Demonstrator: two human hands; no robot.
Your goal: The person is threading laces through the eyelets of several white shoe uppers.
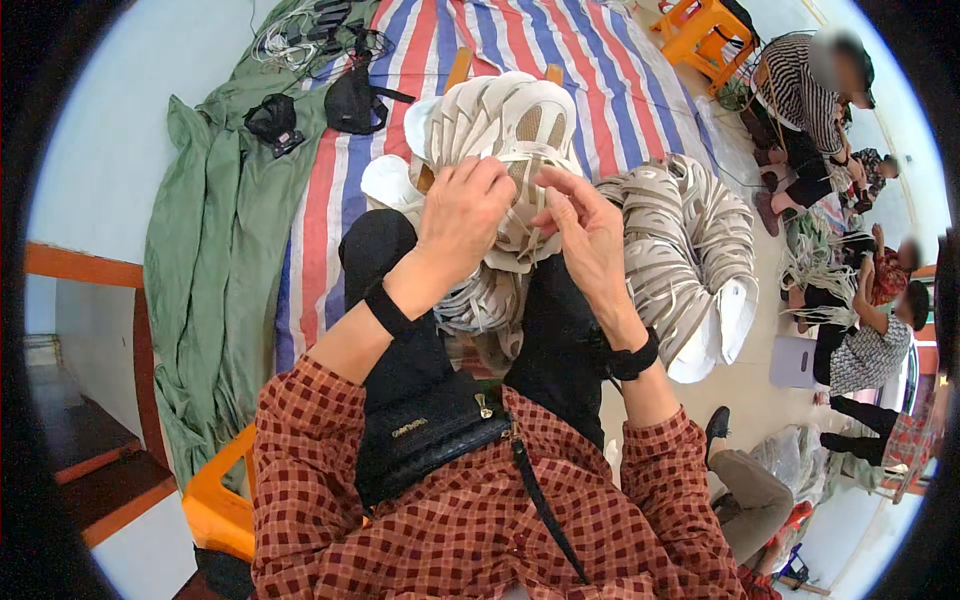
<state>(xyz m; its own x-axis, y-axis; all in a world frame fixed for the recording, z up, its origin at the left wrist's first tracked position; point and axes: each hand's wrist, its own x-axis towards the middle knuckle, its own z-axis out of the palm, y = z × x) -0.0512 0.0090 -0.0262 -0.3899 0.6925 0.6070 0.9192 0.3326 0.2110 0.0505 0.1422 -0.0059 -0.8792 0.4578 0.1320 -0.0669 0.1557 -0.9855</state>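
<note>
Above my knees, a stack of beige-white shoe uppers [470,115] rests on a wooden stand. The nearest shoe upper [541,125] has tan mesh and pale laces, and both hands are at its lacing. My left hand [462,215] is closed in a pinch at its left side; what lies between the fingertips is hidden. Across the lacing, my right hand [592,230] has its fingers loosely bent and apart, with the thumb near the laces. A bundle of pale laces [480,300] hangs between my knees, partly covered by the shoe upper.
To the right, more shoe uppers [690,250] lie in a curved row. A striped sheet [420,60] spreads ahead, beside green cloth [220,250] with black bags [355,95]. Orange stools [705,40] stand far right and near left. Several people sit along the right.
</note>
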